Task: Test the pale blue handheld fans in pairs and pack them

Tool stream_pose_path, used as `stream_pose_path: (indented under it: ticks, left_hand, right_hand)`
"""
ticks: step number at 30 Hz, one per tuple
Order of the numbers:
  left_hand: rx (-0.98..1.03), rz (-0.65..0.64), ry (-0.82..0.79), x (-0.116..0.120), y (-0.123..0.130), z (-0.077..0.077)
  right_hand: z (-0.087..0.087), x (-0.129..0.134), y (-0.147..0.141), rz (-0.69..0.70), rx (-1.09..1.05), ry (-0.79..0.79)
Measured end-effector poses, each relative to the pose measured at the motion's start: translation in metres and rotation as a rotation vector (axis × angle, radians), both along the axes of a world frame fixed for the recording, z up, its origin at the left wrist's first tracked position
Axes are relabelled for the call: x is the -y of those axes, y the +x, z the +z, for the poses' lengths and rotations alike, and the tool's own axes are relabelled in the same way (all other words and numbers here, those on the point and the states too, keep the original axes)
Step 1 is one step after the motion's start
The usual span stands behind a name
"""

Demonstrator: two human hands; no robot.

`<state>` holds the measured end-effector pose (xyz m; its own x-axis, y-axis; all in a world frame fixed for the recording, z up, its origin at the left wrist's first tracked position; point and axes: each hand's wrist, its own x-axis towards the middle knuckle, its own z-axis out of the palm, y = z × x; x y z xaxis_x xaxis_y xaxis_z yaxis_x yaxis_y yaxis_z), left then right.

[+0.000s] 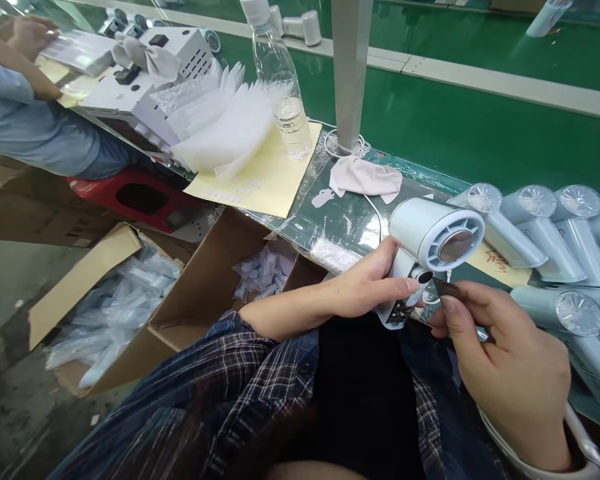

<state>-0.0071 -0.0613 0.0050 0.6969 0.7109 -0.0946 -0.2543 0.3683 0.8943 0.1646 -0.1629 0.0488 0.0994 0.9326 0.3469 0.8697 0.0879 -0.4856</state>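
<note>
A light blue handheld fan is gripped in my left hand, its round grille turned to the right. My left thumb lies across the handle, where a dark oval button shows and part of the inside with small components is exposed. Close to the handle, my right hand pinches a thin, dark, flat piece between thumb and fingers; its exact kind I cannot make out. A white cable loops between the handle and my right fingers.
Several light blue fans lie at right. A cloth, a water bottle and plastic sleeves are on the bench near a metal post. Below stands a cardboard box holding bagged parts. A co-worker's arm is at upper left.
</note>
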Motion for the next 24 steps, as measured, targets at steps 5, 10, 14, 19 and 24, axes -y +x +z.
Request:
stream_pose_path:
  ticks: [5,10,14,19,24]
  left_hand:
    - [-0.112,-0.01,0.16,-0.001,-0.004,0.002]
    - [-0.128,-0.062,0.18,-0.003,-0.005,-0.001]
    - [0.038,-0.26,0.036,-0.005,-0.003,-0.007]
    - [0.074,-0.308,-0.011,-0.005,-0.002,-0.007]
    - [0.034,-0.302,-0.002,-0.005,-0.001,-0.002]
  right_hand:
    - [0.001,-0.001,0.007,0.044,0.05,-0.029]
    - [0.006,-0.004,0.018,0.183,-0.163,-0.166]
    - [0.0,0.001,0.02,0.206,-0.47,-0.248]
    - [-0.016,0.01,0.021,0.186,-0.552,-0.195]
    - [-0.014,0.012,0.02,0.175,-0.506,-0.151]
